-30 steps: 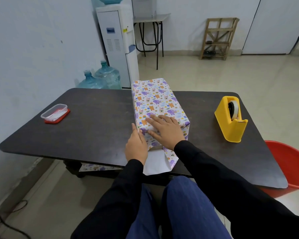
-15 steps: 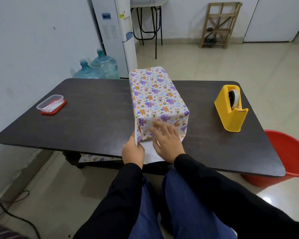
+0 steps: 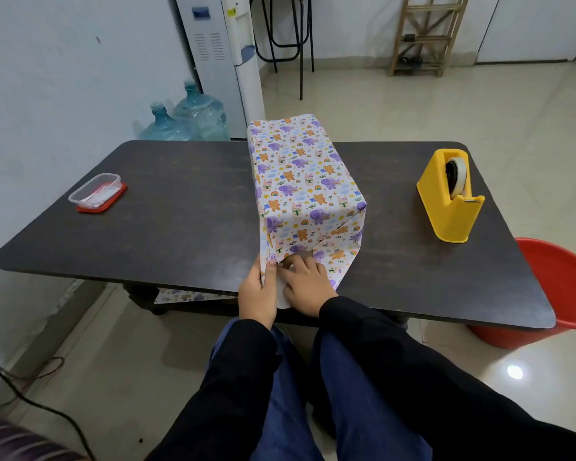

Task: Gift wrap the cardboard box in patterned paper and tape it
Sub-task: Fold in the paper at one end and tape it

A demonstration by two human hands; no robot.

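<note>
Left hand (image 3: 258, 294) pinches the near-left flap of the rectangular box wrapped in animal-patterned paper (image 3: 300, 181), mid dark wooden table (image 3: 180, 227). Right hand (image 3: 308, 284) presses fairly straight fingers at its near base.

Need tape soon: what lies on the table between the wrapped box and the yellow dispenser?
Only bare table between box and dispenser, per the head view.

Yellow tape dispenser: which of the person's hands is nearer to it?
Right. The right hand presses the patterned paper's near end, left of the yellow tape dispenser; the left hand pinches the paper's edge even farther left.
</note>
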